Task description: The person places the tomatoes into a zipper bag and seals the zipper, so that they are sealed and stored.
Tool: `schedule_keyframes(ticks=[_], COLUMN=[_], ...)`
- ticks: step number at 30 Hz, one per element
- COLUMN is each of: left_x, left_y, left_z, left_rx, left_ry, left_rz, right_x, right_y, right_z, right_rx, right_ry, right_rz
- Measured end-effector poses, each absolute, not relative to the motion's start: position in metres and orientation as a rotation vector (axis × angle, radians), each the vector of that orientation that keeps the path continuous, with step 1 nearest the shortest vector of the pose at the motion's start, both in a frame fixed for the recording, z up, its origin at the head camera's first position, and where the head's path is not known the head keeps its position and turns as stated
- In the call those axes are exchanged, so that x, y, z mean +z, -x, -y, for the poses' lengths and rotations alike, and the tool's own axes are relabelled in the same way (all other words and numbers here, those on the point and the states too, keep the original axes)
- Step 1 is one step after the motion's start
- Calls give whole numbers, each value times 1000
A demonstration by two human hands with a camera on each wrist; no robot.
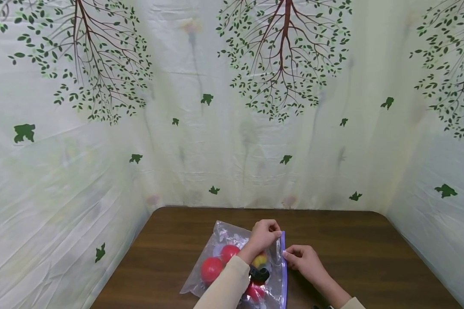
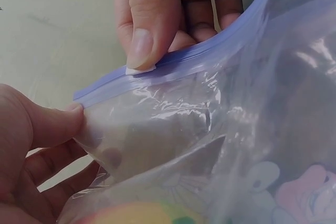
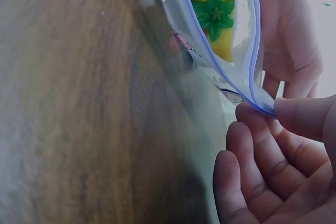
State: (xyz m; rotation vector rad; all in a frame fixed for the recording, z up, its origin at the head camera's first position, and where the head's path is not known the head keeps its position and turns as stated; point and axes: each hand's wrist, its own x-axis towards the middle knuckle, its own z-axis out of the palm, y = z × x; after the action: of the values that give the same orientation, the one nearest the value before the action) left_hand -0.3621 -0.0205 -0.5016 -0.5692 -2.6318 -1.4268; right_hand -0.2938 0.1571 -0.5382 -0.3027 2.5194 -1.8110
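Note:
A clear zip bag (image 1: 272,296) with a purple zip edge (image 1: 284,274) lies on the table, with red balls or fruit (image 1: 212,269) and a yellow piece (image 1: 260,260) inside. My left hand (image 1: 262,237) pinches the far end of the zip edge between thumb and fingers. Just nearer along that edge, my right hand (image 1: 306,260) pinches the zip, its thumb over a small white slider (image 2: 139,70). In the right wrist view the two purple strips stand apart beyond the pinch, and a yellow toy fruit with a green leafy top (image 3: 214,14) shows between them.
The brown wooden table (image 1: 355,253) reaches to a pale curtain (image 1: 247,171) printed with trees and leaves at the back and sides. A black band (image 1: 259,274) sits at the left wrist, above the bag.

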Motion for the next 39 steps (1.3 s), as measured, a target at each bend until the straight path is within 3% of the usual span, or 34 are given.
schedule_keyframes(ticks=[39], left_x=[-497], left_y=[358], left_z=[23], left_rx=[-1439], left_ry=[602], left_rz=[2595], right_x=[-530], right_y=[267], right_z=[-152], right_rx=[-1820], right_ry=[341], right_rz=[-2462])
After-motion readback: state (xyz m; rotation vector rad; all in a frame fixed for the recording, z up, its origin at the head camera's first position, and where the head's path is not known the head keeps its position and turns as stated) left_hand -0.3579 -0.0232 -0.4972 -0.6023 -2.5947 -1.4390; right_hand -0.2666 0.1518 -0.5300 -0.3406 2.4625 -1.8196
